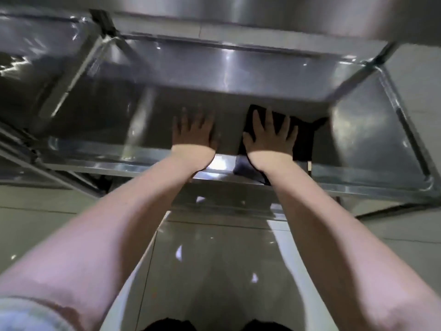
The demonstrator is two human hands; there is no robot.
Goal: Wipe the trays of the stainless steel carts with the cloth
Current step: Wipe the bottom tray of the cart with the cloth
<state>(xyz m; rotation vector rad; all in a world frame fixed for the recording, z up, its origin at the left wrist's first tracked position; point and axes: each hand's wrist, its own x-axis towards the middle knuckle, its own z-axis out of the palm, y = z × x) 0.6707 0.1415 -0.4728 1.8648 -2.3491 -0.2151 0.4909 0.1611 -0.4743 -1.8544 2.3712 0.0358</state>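
Observation:
A stainless steel cart stands in front of me with a lower tray [372, 139] and an upper tray [238, 68] overhanging it. Both my arms reach into the lower tray under the upper one. My left hand [194, 130] lies flat on the bare tray floor with its fingers spread. My right hand [269, 133] presses flat, fingers spread, on a dark cloth [303, 139] spread on the tray floor. The cloth's near edge hangs over the tray's front rim [143, 163].
A second steel cart [35, 75] stands close on the left, its frame touching or nearly touching this one. Glossy light floor tiles [214, 259] lie below me. My dark shoe tips [167, 326] show at the bottom edge. The view is blurred.

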